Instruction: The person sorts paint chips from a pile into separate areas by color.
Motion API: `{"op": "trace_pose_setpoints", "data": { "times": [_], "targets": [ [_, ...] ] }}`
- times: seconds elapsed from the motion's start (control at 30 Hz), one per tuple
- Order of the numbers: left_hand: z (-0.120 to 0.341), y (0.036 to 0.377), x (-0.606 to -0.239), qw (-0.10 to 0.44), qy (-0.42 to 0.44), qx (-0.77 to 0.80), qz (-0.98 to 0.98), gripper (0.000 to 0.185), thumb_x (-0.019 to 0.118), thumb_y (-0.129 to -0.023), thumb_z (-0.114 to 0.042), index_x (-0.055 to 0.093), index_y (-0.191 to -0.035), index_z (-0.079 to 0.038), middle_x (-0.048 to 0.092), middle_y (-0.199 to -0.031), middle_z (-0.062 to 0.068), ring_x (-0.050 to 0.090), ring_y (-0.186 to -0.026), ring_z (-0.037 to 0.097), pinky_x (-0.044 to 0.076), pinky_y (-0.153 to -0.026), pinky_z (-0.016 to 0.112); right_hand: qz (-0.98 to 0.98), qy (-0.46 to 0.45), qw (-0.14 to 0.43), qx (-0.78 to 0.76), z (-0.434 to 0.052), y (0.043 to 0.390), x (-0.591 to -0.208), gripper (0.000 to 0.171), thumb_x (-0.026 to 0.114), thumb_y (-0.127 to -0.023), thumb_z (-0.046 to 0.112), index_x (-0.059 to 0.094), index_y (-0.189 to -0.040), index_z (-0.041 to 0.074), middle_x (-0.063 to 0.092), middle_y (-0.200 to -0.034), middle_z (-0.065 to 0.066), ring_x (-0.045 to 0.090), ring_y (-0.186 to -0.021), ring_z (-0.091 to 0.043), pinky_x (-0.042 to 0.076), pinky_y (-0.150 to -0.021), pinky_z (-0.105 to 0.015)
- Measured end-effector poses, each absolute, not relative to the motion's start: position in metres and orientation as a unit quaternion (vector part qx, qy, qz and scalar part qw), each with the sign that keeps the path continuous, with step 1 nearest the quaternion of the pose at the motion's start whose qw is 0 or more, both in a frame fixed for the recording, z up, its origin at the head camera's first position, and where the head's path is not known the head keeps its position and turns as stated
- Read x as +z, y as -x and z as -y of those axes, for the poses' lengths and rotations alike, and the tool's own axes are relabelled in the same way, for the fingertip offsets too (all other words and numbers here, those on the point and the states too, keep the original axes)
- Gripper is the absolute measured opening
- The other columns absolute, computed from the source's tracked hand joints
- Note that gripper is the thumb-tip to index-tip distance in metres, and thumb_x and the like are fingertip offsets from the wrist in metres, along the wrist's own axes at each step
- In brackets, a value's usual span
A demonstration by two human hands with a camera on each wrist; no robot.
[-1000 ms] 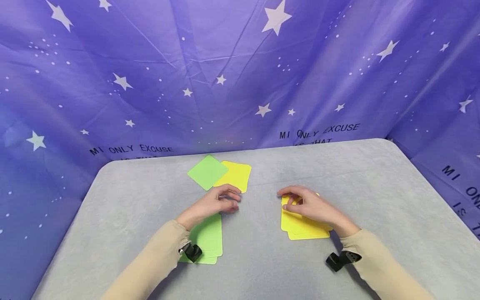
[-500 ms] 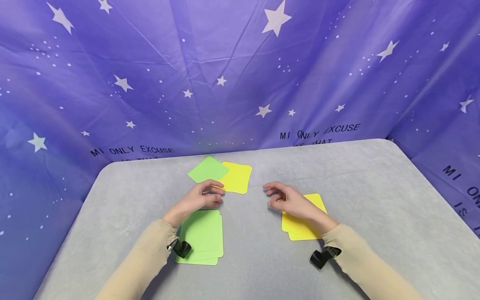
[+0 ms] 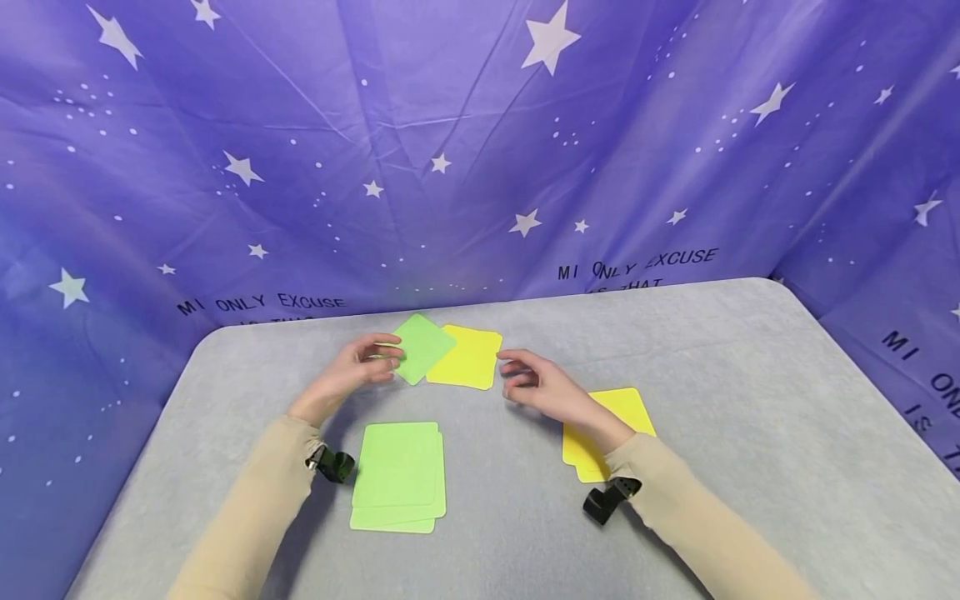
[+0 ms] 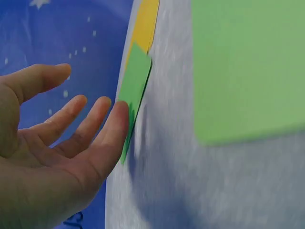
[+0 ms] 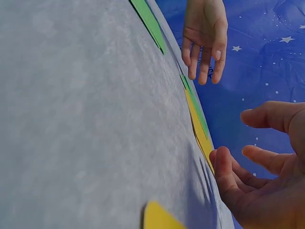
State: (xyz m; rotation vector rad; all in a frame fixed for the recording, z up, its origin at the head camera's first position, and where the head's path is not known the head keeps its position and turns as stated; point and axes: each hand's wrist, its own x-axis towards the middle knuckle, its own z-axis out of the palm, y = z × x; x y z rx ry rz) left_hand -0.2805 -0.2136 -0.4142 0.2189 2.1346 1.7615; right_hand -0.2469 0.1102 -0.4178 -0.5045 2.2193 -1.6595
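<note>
At the back of the table, a green card (image 3: 422, 348) overlaps the left corner of a yellow card (image 3: 469, 358). My left hand (image 3: 358, 363) is at the green card's left corner, fingers loosely bent with nothing between them. Beside the yellow card's right edge is my right hand (image 3: 542, 385), relaxed and holding nothing. Whether either hand's fingertips touch the cards, I cannot tell. In the left wrist view, the left hand (image 4: 71, 138) has its thumb and fingers apart. The right wrist view shows the right hand (image 5: 267, 162) equally spread.
A stack of green cards (image 3: 397, 471) lies at the front left, its edges uneven. A yellow stack (image 3: 626, 408) lies to the right, partly under the right forearm. The grey table (image 3: 502, 533) meets a purple star-printed curtain (image 3: 480, 125) behind.
My left hand has moved away and to the left, uncovering the near green stack. My right hand has moved left and away, from over the yellow stack to the far yellow card.
</note>
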Motion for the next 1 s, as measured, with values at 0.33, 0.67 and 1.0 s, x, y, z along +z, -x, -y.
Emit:
{"op": "trace_pose_setpoints", "data": {
  "times": [0.33,0.67,1.0],
  "targets": [
    [0.235,0.290,-0.416,0.167,-0.037,0.616,-0.769,0.057,0.055,-0.094,-0.002,0.030,-0.144,0.009,0.033,-0.142,0.031,0.042,-0.123,0.040,0.045,-0.099,0.040,-0.758,0.154,0.177,-0.609,-0.087,0.260,-0.417,0.055,0.062,-0.089,0.000,0.042,-0.139,-0.007,0.049,-0.130,-0.027,0.053,-0.117,-0.037,0.049,-0.092,-0.036],
    [0.238,0.311,-0.416,0.168,-0.033,0.605,-0.778,0.056,0.053,-0.097,-0.004,0.029,-0.146,0.006,0.034,-0.143,0.029,0.039,-0.126,0.038,0.040,-0.103,0.045,-0.716,0.125,0.198,-0.658,-0.059,0.262,-0.423,0.058,0.062,-0.086,0.001,0.041,-0.140,-0.006,0.047,-0.132,-0.028,0.051,-0.120,-0.038,0.049,-0.093,-0.036],
    [0.233,0.317,-0.420,0.178,-0.084,0.590,-0.783,0.059,0.058,-0.095,-0.006,0.030,-0.145,0.007,0.038,-0.142,0.030,0.043,-0.124,0.039,0.042,-0.099,0.045,-0.696,0.078,0.211,-0.682,-0.041,0.262,-0.422,0.065,0.063,-0.084,0.001,0.040,-0.144,0.001,0.044,-0.139,-0.026,0.049,-0.122,-0.036,0.047,-0.096,-0.038]
  ]
}}
